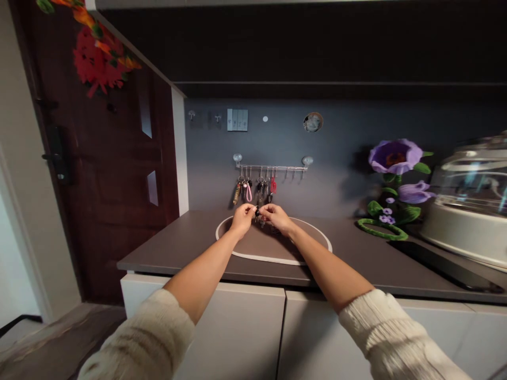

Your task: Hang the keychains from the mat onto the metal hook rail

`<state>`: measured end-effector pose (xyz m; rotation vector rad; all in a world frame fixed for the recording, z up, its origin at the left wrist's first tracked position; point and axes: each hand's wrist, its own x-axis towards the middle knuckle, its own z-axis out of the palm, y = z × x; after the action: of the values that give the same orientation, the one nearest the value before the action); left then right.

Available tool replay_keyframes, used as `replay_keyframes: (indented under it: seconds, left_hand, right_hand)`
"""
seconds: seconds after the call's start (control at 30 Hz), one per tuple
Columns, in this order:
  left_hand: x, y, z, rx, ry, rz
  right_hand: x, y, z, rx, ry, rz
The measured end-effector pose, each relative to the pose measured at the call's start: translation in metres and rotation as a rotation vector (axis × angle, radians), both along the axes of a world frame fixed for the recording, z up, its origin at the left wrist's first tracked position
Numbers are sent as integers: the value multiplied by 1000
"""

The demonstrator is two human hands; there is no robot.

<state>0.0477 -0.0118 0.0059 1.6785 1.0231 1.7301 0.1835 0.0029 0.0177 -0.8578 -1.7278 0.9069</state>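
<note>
My left hand [242,219] and my right hand [278,218] meet above an oval mat [273,248] on the counter. Between their fingertips is a small black key [257,212], pinched from both sides; its finer details are too small to make out. Just behind my hands, a clear hook rail [273,168] is fixed to the wall by two suction cups. Several bunches of keys hang from it, with a brown patterned strap [236,193], a pink loop [249,191] and a red keyring tag [273,184] among them. More small items on the mat are partly hidden by my fingers.
A purple flower ornament [396,158] stands on the counter at right, near a domed white appliance [467,227] and a flat black phone-like slab [443,266]. An overhead cabinet [317,47] juts out above. At left is a dark red door [119,211].
</note>
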Motion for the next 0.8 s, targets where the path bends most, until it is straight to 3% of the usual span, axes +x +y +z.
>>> replay_keyframes:
  seconds: [0.2,0.47,0.67,0.8]
  left_hand:
    - [0,3,-4,-18,-53,-71]
    - [2,5,-8,18,-15,-42]
    - [3,7,-14,70,267,71]
    - [5,6,-17,81,428,142]
  right_hand:
    - [1,-5,1,7,25,-7]
    - [2,-8,5,99,-8,-53]
    - [17,7,17,269,-24,-166]
    - [34,23,36,273,-10,-265]
